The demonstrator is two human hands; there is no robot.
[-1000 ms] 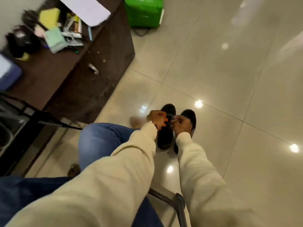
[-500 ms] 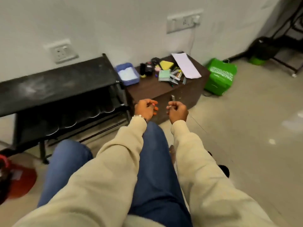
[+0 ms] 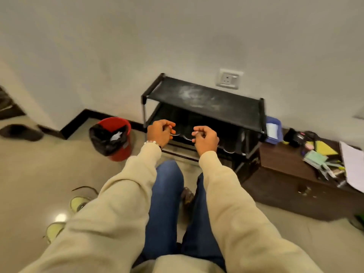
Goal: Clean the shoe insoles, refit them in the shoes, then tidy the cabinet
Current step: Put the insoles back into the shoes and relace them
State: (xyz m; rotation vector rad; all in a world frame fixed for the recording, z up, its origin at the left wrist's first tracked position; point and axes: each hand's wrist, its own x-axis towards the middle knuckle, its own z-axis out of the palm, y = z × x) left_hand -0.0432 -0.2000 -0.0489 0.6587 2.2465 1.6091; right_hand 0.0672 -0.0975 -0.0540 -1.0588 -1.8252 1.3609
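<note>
Slipper [image 3: 20, 132]: far left, on the floor by the wall.
Bin [image 3: 111, 137]: red, black liner, left of the rack.
Left hand [image 3: 160, 132]: raised, fingers curled, holding nothing I can make out.
Right hand [image 3: 205, 137]: likewise, just beside it.
Shoe rack [image 3: 204, 99]: black, against the far wall, behind both hands.
Cabinet [image 3: 285, 174]: brown, right, cluttered top.

Black rack [image 3: 204, 99], red bin [image 3: 116, 138], beige sleeves [image 3: 122, 194]

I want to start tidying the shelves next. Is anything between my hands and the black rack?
Nothing visible blocks the way. The left hand and right hand are raised in front of the black rack, level with its lower shelf. The red bin stands off to its left, the brown cabinet to its right.
</note>
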